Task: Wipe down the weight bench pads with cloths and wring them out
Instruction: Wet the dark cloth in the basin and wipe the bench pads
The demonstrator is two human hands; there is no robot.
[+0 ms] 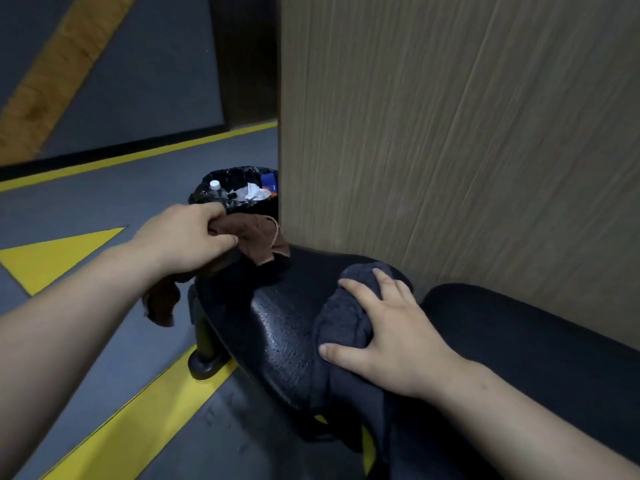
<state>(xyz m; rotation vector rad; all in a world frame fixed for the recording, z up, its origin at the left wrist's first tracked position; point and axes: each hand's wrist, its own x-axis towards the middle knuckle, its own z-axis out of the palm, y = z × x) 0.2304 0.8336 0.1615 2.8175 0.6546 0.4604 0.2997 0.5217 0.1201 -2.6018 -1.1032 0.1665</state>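
no readable text, labels, numbers or brands anywhere. any print on the blue pack [269,180] in the bin [207,194] is too small and blurred to make out.

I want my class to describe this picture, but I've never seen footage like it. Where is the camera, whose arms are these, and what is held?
No machine here: the one picture comes from a camera worn on a person's head, looking down at their bare arms. The left hand grips a brown cloth over the end of a black bench pad. The right hand presses a dark grey cloth onto the pad, fingers spread. Beyond stands a rubbish bin.
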